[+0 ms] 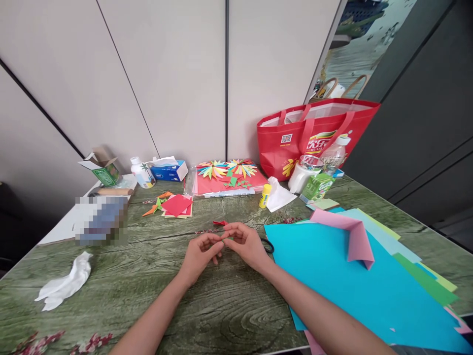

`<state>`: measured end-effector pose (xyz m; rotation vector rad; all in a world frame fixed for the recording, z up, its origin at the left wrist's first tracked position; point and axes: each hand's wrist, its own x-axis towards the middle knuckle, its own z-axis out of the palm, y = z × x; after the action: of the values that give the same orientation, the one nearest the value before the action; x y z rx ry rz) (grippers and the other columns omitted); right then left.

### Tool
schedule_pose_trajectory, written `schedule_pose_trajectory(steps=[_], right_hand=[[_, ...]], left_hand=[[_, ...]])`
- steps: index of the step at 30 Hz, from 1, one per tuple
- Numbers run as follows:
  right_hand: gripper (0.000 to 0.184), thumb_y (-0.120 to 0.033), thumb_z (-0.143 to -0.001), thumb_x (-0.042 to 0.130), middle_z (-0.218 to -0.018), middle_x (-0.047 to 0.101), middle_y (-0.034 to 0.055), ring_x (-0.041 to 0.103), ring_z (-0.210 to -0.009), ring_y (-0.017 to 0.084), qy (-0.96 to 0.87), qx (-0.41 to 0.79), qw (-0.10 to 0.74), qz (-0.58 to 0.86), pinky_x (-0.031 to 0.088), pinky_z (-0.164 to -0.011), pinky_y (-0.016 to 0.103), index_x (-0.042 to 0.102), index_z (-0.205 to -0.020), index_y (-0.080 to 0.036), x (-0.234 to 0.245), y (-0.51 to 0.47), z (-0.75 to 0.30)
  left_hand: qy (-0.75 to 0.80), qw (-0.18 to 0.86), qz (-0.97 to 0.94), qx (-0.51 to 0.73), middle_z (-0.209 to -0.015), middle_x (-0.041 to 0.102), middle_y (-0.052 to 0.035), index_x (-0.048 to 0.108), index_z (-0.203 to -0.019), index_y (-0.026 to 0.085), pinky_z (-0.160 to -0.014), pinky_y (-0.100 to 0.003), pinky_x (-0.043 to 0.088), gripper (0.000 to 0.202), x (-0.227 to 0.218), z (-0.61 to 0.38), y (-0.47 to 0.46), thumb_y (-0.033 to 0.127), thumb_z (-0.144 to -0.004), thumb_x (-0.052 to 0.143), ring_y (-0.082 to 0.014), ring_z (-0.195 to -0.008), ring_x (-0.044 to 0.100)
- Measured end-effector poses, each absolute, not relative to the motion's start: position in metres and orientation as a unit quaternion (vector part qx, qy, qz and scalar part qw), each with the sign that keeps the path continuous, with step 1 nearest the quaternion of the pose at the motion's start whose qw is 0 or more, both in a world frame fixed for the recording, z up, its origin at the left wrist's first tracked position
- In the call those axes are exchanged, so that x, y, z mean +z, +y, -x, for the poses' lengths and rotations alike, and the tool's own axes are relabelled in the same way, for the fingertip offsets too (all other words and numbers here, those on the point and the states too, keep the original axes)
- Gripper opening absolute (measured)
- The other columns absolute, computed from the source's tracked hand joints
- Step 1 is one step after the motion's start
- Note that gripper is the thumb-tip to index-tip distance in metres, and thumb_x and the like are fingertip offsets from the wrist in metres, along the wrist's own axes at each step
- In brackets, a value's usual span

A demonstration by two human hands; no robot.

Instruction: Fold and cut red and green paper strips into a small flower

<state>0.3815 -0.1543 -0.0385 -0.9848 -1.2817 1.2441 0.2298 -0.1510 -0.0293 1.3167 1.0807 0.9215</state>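
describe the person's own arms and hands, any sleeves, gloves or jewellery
The left arm and right arm are bare as far as the picture shows, with no sleeves. The left hand and right hand wear no gloves, and no watch, bracelet or ring shows.

You are at a craft table in what looks like an office or meeting room, not a home. The wall (177, 74) behind the far edge of the tabletop (221, 305) is made of plain pale panels with dark seams, and tall dark panels (424, 123) run along the right side. The tabletop wears a green wood-grain cover. What lies on it says paper craft: big sheets of coloured paper (332, 276) stacked at the right edge, paper starbursts (225, 168) and a glue stick (264, 195) near the far edge, folded pieces (176, 205) left of them. A red shopping bag (314, 133) stands at the far right corner.
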Motion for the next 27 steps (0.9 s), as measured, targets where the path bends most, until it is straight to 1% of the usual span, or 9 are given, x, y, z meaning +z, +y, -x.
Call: schedule_pose_trajectory(steps=[3,5,9,12,17,21,27], right_hand=[[0.023,-0.023,-0.066,0.065,-0.081,0.064,0.0038,0.061,-0.078,0.016,-0.541,0.514,0.524,0.411,0.049,-0.070,0.029,0.056,-0.086,-0.018,-0.0364,-0.1552,-0.3808],[0.021,-0.023,-0.066,0.064,-0.081,0.063,0.0036,0.061,-0.076,0.016,-0.536,0.517,0.522,0.416,0.050,-0.068,0.029,0.057,-0.086,-0.018,-0.0360,-0.1554,-0.3805],[0.019,-0.025,-0.068,0.061,-0.072,0.061,0.0011,0.059,-0.062,0.013,-0.528,0.526,0.517,0.421,0.050,-0.058,0.027,0.058,-0.085,-0.017,-0.0365,-0.1553,-0.3797],[0.018,-0.026,-0.067,0.062,-0.068,0.060,-0.0006,0.058,-0.056,0.012,-0.532,0.524,0.517,0.419,0.049,-0.056,0.026,0.058,-0.083,-0.017,-0.0377,-0.1555,-0.3784],[0.016,-0.024,-0.066,0.061,-0.063,0.057,-0.0030,0.056,-0.049,0.010,-0.538,0.526,0.503,0.425,0.046,-0.049,0.023,0.055,-0.080,-0.018,-0.0393,-0.1563,-0.3776],[0.014,-0.023,-0.066,0.061,-0.063,0.056,-0.0033,0.054,-0.048,0.009,-0.537,0.517,0.504,0.437,0.044,-0.048,0.021,0.051,-0.074,-0.018,-0.0408,-0.1555,-0.3791],[0.017,-0.027,-0.065,0.063,-0.063,0.057,-0.0023,0.054,-0.052,0.010,-0.530,0.503,0.516,0.447,0.045,-0.049,0.022,0.054,-0.075,-0.017,-0.0456,-0.1525,-0.3798]], left_hand=[[0.472,0.564,-0.558,0.383,-0.053,0.059,-0.0001,0.060,-0.063,0.013,-0.044,-0.021,0.044,0.022,-0.0269,-0.2298,-0.1520,0.034,-0.066,0.065,-0.0108,-0.048,0.053],[0.471,0.562,-0.555,0.392,-0.054,0.060,-0.0005,0.058,-0.060,0.014,-0.046,-0.022,0.045,0.022,-0.0258,-0.2297,-0.1524,0.034,-0.066,0.066,-0.0108,-0.048,0.053],[0.454,0.579,-0.558,0.383,-0.057,0.063,-0.0023,0.058,-0.063,0.013,-0.044,-0.021,0.044,0.022,-0.0258,-0.2296,-0.1522,0.034,-0.068,0.064,-0.0106,-0.047,0.054],[0.451,0.592,-0.554,0.375,-0.059,0.064,-0.0032,0.058,-0.065,0.013,-0.042,-0.021,0.043,0.022,-0.0269,-0.2297,-0.1523,0.034,-0.067,0.065,-0.0105,-0.046,0.054],[0.431,0.624,-0.551,0.348,-0.062,0.064,-0.0035,0.058,-0.066,0.012,-0.042,-0.021,0.043,0.023,-0.0286,-0.2299,-0.1537,0.034,-0.069,0.064,-0.0099,-0.046,0.054],[0.411,0.662,-0.530,0.335,-0.068,0.067,-0.0069,0.059,-0.070,0.012,-0.043,-0.023,0.045,0.026,-0.0283,-0.2303,-0.1536,0.038,-0.073,0.060,-0.0114,-0.047,0.056],[0.414,0.669,-0.515,0.341,-0.067,0.067,-0.0082,0.059,-0.070,0.011,-0.042,-0.023,0.045,0.029,-0.0274,-0.2305,-0.1529,0.040,-0.074,0.058,-0.0120,-0.046,0.057]])
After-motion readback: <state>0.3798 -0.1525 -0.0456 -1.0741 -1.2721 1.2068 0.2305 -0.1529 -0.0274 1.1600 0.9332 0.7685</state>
